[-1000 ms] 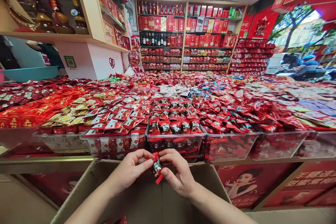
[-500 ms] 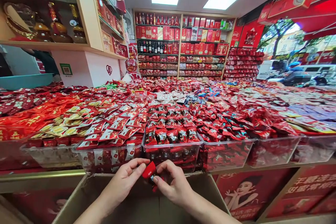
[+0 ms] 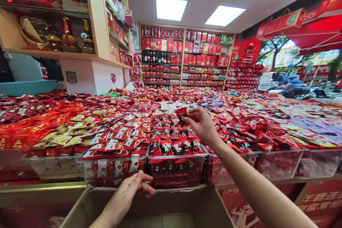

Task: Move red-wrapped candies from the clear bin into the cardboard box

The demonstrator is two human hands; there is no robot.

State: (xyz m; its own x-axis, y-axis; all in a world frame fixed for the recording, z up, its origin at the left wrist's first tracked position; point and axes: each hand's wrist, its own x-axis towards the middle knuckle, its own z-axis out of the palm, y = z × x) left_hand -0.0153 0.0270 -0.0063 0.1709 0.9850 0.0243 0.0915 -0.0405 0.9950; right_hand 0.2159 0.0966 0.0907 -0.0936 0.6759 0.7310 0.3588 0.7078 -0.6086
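My right hand (image 3: pixel 201 124) reaches out over the clear bin (image 3: pixel 176 164) of red-and-black candy packets and pinches one small red-and-black candy packet (image 3: pixel 182 113) between thumb and fingers. It hovers above the far rows of that bin. My left hand (image 3: pixel 132 190) stays low over the open cardboard box (image 3: pixel 187 203), fingers curled loosely together; whether anything is in them is hidden.
Clear bins (image 3: pixel 112 167) heaped with red candy packets cover a wide counter. Wall shelves (image 3: pixel 187 57) at the back hold red boxes and bottles. A teal tub (image 3: pixel 26 86) sits at the left. At the right the shop opens onto a street with a person on a scooter (image 3: pixel 292 83).
Both hands were together over the box working a small red packet. My right hand has since risen and reached forward over the bin with the packet; my left hand stayed by the box.
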